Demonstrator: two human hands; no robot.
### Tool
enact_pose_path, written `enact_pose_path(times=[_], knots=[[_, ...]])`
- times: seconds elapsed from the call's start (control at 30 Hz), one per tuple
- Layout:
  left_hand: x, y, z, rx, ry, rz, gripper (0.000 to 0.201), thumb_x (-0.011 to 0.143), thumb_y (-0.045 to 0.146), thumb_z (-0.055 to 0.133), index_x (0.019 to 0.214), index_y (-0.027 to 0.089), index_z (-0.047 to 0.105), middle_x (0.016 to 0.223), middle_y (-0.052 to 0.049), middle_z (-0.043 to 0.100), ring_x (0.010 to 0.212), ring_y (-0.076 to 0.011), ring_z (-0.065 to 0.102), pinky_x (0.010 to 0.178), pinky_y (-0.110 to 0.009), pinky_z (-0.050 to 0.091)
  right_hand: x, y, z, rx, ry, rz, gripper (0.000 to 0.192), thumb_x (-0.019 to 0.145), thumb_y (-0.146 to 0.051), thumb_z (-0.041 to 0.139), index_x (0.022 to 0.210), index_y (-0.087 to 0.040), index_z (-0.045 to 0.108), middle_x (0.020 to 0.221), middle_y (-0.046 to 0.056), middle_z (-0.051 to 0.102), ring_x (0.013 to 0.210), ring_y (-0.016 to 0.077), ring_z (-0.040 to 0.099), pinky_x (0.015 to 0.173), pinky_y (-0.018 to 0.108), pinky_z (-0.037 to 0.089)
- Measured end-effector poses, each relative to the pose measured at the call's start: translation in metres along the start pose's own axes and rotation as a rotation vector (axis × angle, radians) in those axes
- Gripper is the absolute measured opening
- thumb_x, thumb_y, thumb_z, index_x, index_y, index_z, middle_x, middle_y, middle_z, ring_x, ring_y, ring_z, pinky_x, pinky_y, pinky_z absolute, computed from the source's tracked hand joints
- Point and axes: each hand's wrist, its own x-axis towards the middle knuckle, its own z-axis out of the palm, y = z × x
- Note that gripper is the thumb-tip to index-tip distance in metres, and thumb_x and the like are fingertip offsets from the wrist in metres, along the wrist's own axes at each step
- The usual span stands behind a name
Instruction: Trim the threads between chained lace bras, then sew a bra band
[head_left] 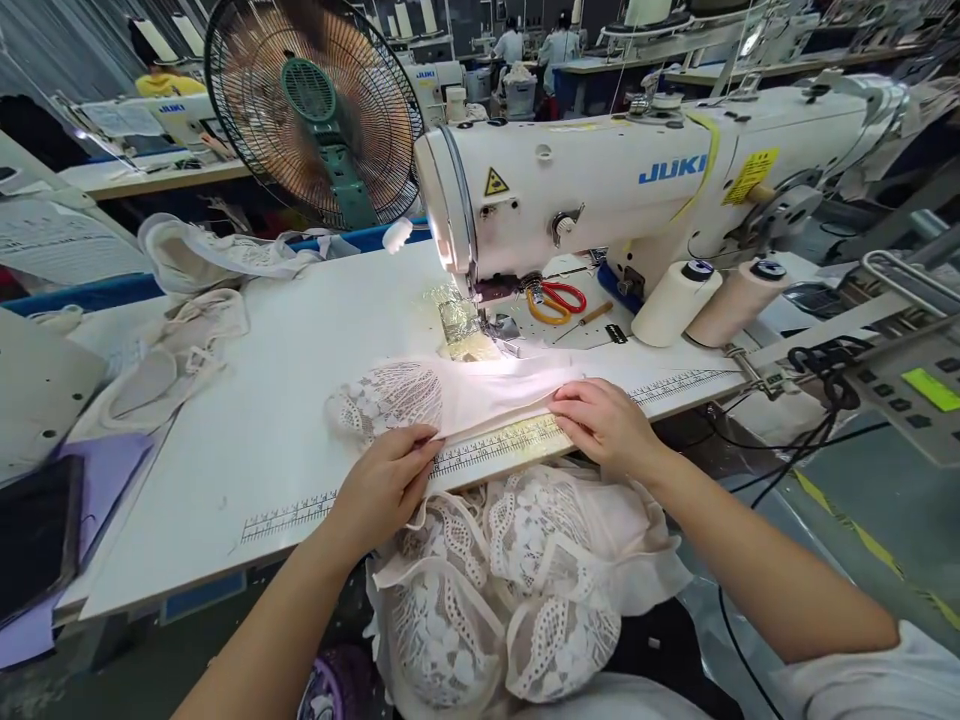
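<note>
A pale pink bra (495, 392) with a white lace cup lies on the table in front of the sewing machine (585, 190). At its near edge, my left hand (391, 478) pinches the fabric below the lace cup. Farther right, my right hand (600, 422) grips the band of the same bra between thumb and fingers. The fabric is stretched flat between both hands, just in front of the needle area (480, 318). More lace bras (517, 580) are heaped on my lap beneath the table edge.
Printed rulers (289, 517) run along the front edge of the white table (315, 400). Scissors (556, 302), an awl (596, 314) and thread cones (675, 303) stand or lie right of the needle. Bras (161, 365) lie at left; a fan (315, 110) stands behind.
</note>
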Motion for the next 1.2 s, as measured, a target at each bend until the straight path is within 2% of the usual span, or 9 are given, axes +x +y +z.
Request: enact_pose_path(times=[0.2, 0.37, 0.9, 1.2], knots=[[-0.002, -0.006, -0.004, 0.010, -0.020, 0.024, 0.032, 0.088, 0.018, 0.035, 0.104, 0.013, 0.061, 0.109, -0.014, 0.062, 0.098, -0.0226, 0.058, 0.082, -0.037, 0.050, -0.001, -0.004, -0.001, 0.003, -0.015, 0.001, 0.018, 0.084, -0.020, 0.049, 0.089, -0.020, 0.066, 0.095, 0.005, 0.064, 0.087, 0.0202, 0.055, 0.075, 0.035, 0.045], [-0.012, -0.011, -0.008, 0.025, -0.025, 0.039, 0.031, 0.088, 0.018, 0.035, 0.105, 0.014, 0.061, 0.110, -0.014, 0.061, 0.099, -0.0245, 0.057, 0.081, -0.038, 0.050, 0.000, -0.009, 0.000, -0.005, -0.054, -0.011, 0.021, 0.086, -0.024, 0.047, 0.095, -0.019, 0.066, 0.099, 0.006, 0.064, 0.092, 0.0208, 0.054, 0.077, 0.036, 0.045], [-0.021, -0.007, -0.007, 0.021, 0.008, 0.033, 0.031, 0.085, 0.014, 0.038, 0.109, 0.019, 0.059, 0.112, -0.011, 0.061, 0.099, -0.0240, 0.057, 0.081, -0.039, 0.050, 0.000, -0.009, 0.001, 0.015, -0.052, -0.021, 0.021, 0.085, -0.024, 0.047, 0.096, -0.022, 0.066, 0.101, 0.006, 0.064, 0.093, 0.0219, 0.056, 0.078, 0.038, 0.045], [-0.022, -0.003, -0.005, 0.081, -0.001, 0.066, 0.033, 0.085, 0.012, 0.036, 0.108, 0.012, 0.059, 0.110, -0.016, 0.061, 0.101, -0.0274, 0.054, 0.082, -0.043, 0.050, 0.001, -0.009, -0.001, 0.060, -0.031, -0.007, 0.021, 0.085, -0.020, 0.046, 0.093, -0.020, 0.066, 0.098, 0.007, 0.065, 0.091, 0.0218, 0.056, 0.078, 0.038, 0.047]])
